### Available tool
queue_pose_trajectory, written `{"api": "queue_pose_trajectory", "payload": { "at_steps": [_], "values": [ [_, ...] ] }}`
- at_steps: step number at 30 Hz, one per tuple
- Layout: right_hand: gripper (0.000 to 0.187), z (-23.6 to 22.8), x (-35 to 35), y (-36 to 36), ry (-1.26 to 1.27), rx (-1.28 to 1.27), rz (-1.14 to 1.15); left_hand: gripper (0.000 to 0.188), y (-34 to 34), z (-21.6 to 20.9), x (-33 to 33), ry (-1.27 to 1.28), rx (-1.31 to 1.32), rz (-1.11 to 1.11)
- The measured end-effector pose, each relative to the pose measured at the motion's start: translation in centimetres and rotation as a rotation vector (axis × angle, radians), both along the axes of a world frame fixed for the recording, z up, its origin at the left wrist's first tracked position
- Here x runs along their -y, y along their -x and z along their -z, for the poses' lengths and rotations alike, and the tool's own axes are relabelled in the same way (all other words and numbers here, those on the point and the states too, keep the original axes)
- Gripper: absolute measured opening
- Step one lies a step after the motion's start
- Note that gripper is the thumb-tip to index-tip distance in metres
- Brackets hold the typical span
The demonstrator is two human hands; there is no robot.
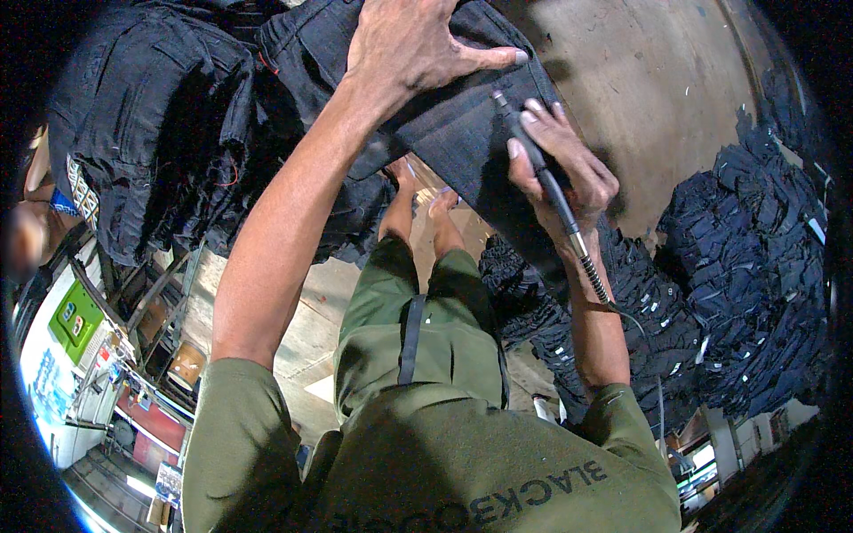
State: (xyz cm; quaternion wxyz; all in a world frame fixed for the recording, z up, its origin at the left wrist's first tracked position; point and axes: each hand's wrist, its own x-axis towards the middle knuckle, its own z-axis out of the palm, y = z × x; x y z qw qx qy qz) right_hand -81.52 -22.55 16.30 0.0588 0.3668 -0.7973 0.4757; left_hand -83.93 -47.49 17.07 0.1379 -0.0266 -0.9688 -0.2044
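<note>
Left hand (404, 40): resting on black denim garment (458, 133), thumb spread toward the garment's right edge; remaining fingertips not visible. Slim black pen-shaped tool (549, 184) with spring-sleeved cord: over garment near that edge, long axis diagonal, tip pointing forward-left. Right hand (577, 164): fingers pinching tool's barrel.

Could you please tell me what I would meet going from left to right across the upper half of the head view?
Heap of dark denim garments → left grip → right grip around a corded pen-shaped tool → pile of dark fabric pieces.
</note>
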Motion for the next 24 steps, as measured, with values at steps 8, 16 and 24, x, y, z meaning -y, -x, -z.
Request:
{"api": "queue_pose_trajectory", "payload": {
  "at_steps": [8, 16, 24],
  "values": [
    [0.024, 0.15, -0.22, -0.01, 0.038, 0.002, 0.042, 0.077, -0.07, 0.11, -0.02, -0.002, -0.011, -0.009],
    [0.024, 0.24, -0.37, 0.09, 0.046, 0.012, 0.025, 0.076, -0.04, 0.04, -0.04, 0.000, 0.005, -0.013],
    [0.027, 0.36, -0.57, -0.04, 0.065, 0.021, 0.080, 0.075, 0.06, 0.17, -0.03, 0.004, 0.001, -0.008]
  ]
}}
